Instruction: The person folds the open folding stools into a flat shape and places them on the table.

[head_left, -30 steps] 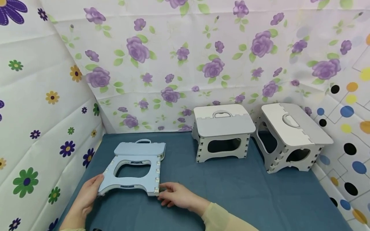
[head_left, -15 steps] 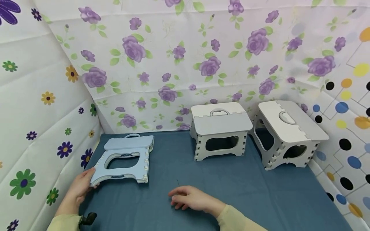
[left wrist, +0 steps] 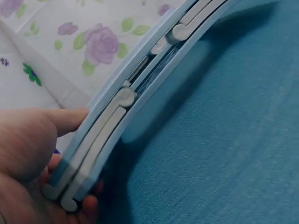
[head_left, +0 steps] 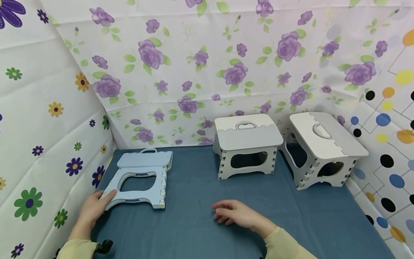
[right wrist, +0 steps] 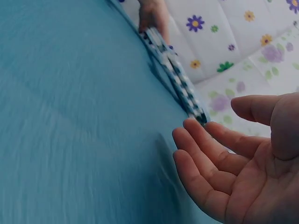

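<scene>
A light blue folding stool [head_left: 136,196], folded flat, is at the left of the blue-covered table [head_left: 181,230] in the head view. My left hand [head_left: 93,207] grips its near left corner, thumb on top and fingers underneath. The left wrist view shows the folded stool's edge [left wrist: 105,123] with its pale hinged legs between thumb and fingers, tilted clear of the cloth at that end. My right hand [head_left: 239,216] hovers over the middle of the table, holding nothing. In the right wrist view its fingers [right wrist: 210,172] are loosely bent and apart from the stool.
Two white folding stools stand unfolded at the back: one [head_left: 249,140] right of centre and another [head_left: 323,147] further right, turned at an angle. A floral curtain [head_left: 194,72] hangs behind the table, with patterned sheets on both sides.
The blue folding stool has shifted left and slightly back in my left hand. My right hand has let go of its near right corner and moved away to the right.
</scene>
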A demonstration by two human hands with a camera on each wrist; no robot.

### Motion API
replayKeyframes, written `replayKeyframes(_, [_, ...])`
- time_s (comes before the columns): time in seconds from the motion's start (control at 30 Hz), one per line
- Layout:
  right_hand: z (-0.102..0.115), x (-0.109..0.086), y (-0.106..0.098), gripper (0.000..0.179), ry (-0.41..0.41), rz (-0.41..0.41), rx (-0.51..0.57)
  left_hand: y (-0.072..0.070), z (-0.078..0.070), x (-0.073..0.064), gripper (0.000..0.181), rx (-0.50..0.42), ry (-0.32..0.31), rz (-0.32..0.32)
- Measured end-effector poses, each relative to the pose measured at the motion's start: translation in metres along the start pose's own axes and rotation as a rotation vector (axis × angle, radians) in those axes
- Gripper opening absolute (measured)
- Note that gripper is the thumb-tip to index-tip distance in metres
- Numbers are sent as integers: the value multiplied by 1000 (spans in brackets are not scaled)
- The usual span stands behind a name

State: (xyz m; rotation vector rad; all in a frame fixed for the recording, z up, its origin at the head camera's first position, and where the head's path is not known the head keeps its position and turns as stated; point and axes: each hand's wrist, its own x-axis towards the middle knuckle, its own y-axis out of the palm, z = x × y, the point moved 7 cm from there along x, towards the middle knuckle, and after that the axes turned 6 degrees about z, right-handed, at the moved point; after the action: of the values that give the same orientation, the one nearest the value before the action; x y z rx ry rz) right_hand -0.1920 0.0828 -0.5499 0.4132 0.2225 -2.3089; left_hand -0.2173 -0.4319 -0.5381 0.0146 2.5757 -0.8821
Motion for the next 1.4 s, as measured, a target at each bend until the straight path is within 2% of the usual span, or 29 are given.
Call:
replayKeyframes(0.07, [-3, -7, -9, 47, 3, -16, 4, 3, -3, -1, 100, 17, -9, 17])
replayKeyframes(0.13, [-6, -14, -18, 49, 5, -35, 2, 4, -6, -1, 98, 41, -11, -1])
replayKeyframes(0.23, [-10, -25, -31, 51, 3, -58, 2, 5, -9, -3, 95, 63, -10, -52])
replayKeyframes(0.43, [-12, -41, -52, 56, -16, -100, -17, 3, -8, -9, 86, 179, -63, -175])
replayKeyframes(0.53, [-14, -46, -63, 57, -16, -140, -31, 3, -10, -11, 79, 221, -50, -231])
replayKeyframes(0.67, [-15, -51, -76, 58, -23, -184, -29, 3, -14, -14, 68, 194, -10, -290])
replayKeyframes(0.77, [-13, -55, -85, 59, -40, -218, -20, 4, -18, -20, 58, 114, 10, -382])
replayKeyframes(0.87, [-7, -62, -97, 57, -72, -284, -26, 4, -25, -29, 49, 2, 60, -528])
replayKeyframes(0.97, [0, -70, -111, 55, -114, -379, -42, 8, -36, -39, 40, -86, 138, -665])
replayKeyframes(1.1, [8, -82, -129, 54, -153, -510, -76, 14, -54, -49, 33, -188, 256, -804])
replayKeyframes(1.23, [10, -91, -144, 52, -155, -630, -115, 22, -77, -56, 28, -255, 375, -883])
replayKeyframes(1.4, [5, -99, -160, 53, -192, -777, -79, 39, -106, -60, 28, -317, 490, -891])
